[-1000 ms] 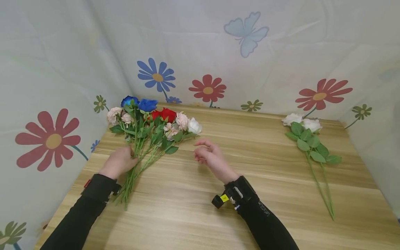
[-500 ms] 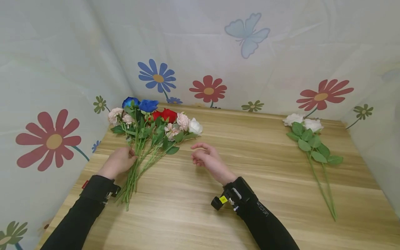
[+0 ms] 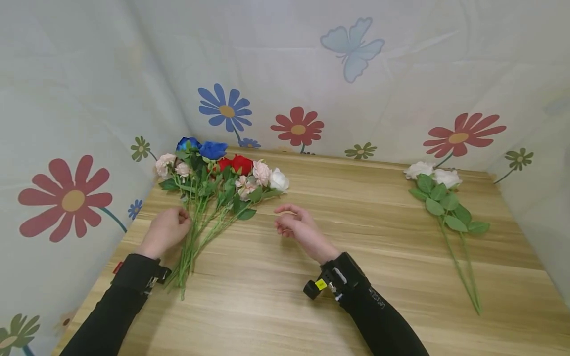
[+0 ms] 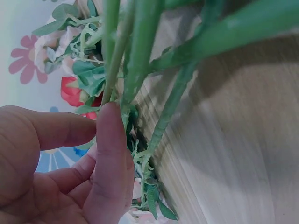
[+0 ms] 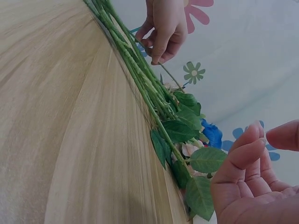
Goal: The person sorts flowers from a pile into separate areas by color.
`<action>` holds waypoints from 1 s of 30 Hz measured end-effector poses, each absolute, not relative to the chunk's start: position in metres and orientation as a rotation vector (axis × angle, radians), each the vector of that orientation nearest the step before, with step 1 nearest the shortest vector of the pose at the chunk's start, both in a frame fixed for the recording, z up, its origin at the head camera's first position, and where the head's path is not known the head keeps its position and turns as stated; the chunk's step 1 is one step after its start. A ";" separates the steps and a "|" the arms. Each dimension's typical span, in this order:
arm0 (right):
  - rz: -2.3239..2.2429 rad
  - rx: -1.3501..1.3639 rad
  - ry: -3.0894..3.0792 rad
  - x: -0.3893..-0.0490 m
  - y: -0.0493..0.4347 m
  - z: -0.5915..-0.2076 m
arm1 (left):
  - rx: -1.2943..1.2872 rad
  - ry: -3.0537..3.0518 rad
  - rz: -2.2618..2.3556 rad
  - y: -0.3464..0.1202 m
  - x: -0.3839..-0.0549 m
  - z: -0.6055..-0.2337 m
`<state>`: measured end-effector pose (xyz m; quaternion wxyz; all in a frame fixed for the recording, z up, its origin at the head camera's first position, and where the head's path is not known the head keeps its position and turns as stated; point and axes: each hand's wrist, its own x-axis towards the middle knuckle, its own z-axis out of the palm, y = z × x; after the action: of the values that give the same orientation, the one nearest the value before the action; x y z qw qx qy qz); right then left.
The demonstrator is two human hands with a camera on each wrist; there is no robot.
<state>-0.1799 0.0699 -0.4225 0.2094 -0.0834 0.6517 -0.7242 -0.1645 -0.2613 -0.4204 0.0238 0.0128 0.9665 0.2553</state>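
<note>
A loose bunch of artificial flowers lies on the left of the table, its green stems [image 3: 191, 247] fanning toward the front. Its heads include blue flowers [image 3: 213, 150], red roses [image 3: 242, 164], pale pink flowers [image 3: 261, 172] and a white rose [image 3: 279, 180]. At the bunch's left edge, my left hand [image 3: 166, 230] pinches a thin flower stem [image 5: 173, 80] between thumb and fingers, as the right wrist view shows. My right hand [image 3: 303, 230] hovers right of the bunch with fingers loosely curled, holding nothing; in its wrist view the fingers [image 5: 247, 156] are bare.
Two white roses [image 3: 418, 170] with green leaves [image 3: 447, 201] lie apart on the right of the wooden table [image 3: 356, 207]. A pale curtain [image 3: 276, 59] printed with flowers and a butterfly stands behind and at both sides.
My left hand has shifted slightly left, its fingertips now at the left edge of the stems rather than over them. My right hand has hardly moved.
</note>
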 end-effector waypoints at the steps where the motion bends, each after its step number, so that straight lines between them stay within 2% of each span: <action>1: -2.014 -0.234 1.813 -0.180 0.070 -0.423 | 0.035 2.990 0.799 -0.261 -0.164 -0.420; 30: -2.015 -0.193 1.830 -0.177 0.101 -0.423 | 0.140 3.106 1.006 -0.230 -0.155 -0.399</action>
<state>-0.1770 0.1012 -0.4227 0.2049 -0.0693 0.6564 -0.7227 -0.1552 -0.2301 -0.3990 -0.0629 0.0427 0.9486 0.3073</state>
